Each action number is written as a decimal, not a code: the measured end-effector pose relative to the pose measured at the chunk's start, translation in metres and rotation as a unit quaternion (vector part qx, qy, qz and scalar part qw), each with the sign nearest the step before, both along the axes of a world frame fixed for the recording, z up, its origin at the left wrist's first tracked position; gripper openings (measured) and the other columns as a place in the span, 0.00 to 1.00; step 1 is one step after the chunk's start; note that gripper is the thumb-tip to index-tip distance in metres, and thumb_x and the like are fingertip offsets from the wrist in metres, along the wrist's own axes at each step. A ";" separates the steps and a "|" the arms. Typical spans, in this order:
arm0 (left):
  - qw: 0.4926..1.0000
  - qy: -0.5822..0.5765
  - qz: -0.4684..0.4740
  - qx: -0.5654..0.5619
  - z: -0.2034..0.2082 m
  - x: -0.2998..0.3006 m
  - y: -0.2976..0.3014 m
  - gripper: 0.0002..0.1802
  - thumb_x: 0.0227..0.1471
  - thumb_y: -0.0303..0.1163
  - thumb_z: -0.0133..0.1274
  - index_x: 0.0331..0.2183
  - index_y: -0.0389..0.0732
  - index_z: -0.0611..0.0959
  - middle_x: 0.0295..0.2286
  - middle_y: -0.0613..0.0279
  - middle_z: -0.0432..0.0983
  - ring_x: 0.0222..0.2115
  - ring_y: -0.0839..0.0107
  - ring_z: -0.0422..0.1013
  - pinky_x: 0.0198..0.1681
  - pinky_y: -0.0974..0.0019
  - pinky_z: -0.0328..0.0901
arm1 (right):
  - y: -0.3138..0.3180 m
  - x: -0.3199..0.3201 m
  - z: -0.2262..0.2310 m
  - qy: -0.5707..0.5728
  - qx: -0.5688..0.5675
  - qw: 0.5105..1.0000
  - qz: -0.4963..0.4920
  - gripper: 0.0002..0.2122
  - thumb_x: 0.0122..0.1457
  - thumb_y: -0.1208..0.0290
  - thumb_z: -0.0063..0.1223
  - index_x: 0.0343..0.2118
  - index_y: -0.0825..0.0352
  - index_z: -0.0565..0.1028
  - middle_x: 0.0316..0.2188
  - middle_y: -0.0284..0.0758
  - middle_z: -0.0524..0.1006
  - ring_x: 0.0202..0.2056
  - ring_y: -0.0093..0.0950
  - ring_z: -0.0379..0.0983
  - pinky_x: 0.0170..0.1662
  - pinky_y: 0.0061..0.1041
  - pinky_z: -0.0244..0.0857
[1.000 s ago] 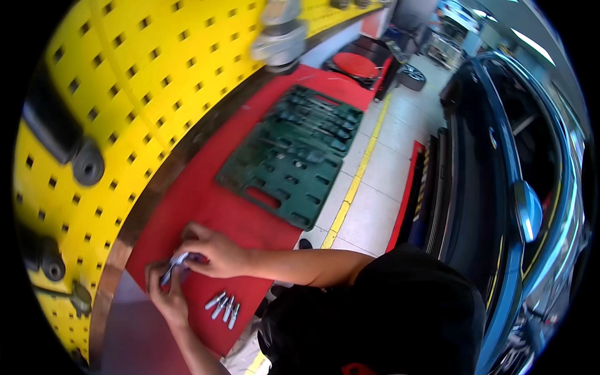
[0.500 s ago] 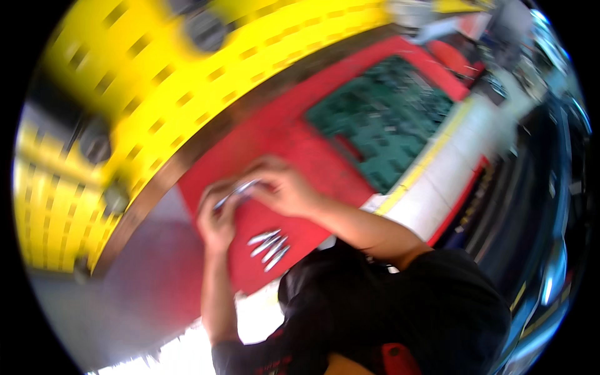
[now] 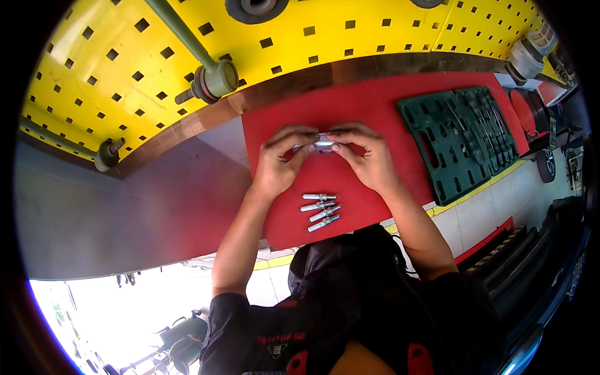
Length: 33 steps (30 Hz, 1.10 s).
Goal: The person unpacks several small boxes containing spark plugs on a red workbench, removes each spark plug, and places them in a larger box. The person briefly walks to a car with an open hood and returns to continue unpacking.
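Both my hands are raised over the red mat (image 3: 350,206), fingertips pinched on one small shiny object (image 3: 323,144). It looks silvery or clear, and the fingers cover its ends, so its kind is not plain. My left hand (image 3: 282,156) grips it from the left, thumb below and fingers above. From the right, my right hand (image 3: 367,156) pinches the other end the same way. Nearer to me, several metal spark plugs (image 3: 324,213) lie side by side in a row on the mat, touching neither hand.
An open green tool case (image 3: 442,145) with sockets and tools lies at the right of the mat. Behind the bench stands a yellow perforated board (image 3: 300,44) with a green rod-shaped car part (image 3: 215,78) in front. Grey bench top (image 3: 144,206) extends left.
My view has turned and steadied, so the bench now lies more level. Both hands still hold the small shiny object, now straight across between them. The spark plugs stay in their row.
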<state>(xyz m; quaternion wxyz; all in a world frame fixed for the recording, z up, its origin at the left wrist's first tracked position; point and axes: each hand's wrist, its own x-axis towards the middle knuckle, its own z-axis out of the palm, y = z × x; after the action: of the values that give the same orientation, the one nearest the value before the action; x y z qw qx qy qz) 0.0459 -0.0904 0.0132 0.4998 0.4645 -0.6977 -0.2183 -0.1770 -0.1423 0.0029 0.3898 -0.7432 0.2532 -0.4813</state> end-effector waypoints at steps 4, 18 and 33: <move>0.998 -0.040 0.003 -0.044 -0.002 -0.001 0.002 0.09 0.54 0.14 0.63 0.39 0.33 0.88 0.46 0.54 0.84 0.49 0.57 0.80 0.51 0.59 0.77 | 0.001 -0.004 0.002 0.032 -0.024 0.999 0.000 0.10 0.61 0.83 0.65 0.46 0.69 0.85 0.46 0.40 0.84 0.48 0.32 0.82 0.52 0.28 0.76; 0.986 0.124 0.083 0.075 -0.032 -0.001 0.008 0.26 0.59 0.22 0.64 0.57 0.35 0.78 0.46 0.47 0.84 0.51 0.49 0.80 0.53 0.56 0.75 | -0.009 0.011 0.032 0.129 -0.047 0.990 -0.007 0.09 0.62 0.77 0.65 0.46 0.68 0.84 0.39 0.42 0.84 0.35 0.37 0.82 0.37 0.32 0.76; 0.977 -0.104 0.137 0.130 -0.016 -0.030 -0.020 0.73 0.41 0.44 0.77 0.72 0.25 0.47 0.58 0.32 0.66 0.60 0.37 0.68 0.65 0.46 0.63 | -0.005 0.027 0.019 0.111 0.025 0.988 -0.107 0.13 0.66 0.75 0.61 0.52 0.70 0.83 0.40 0.49 0.86 0.33 0.37 0.87 0.31 0.29 0.76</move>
<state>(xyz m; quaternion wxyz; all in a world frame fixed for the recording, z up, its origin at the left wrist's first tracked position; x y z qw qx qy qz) 0.0161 -0.1105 -0.0032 0.3854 0.6366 -0.6412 -0.1872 -0.1496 -0.1469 0.0222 0.3239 -0.7509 0.3846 -0.4281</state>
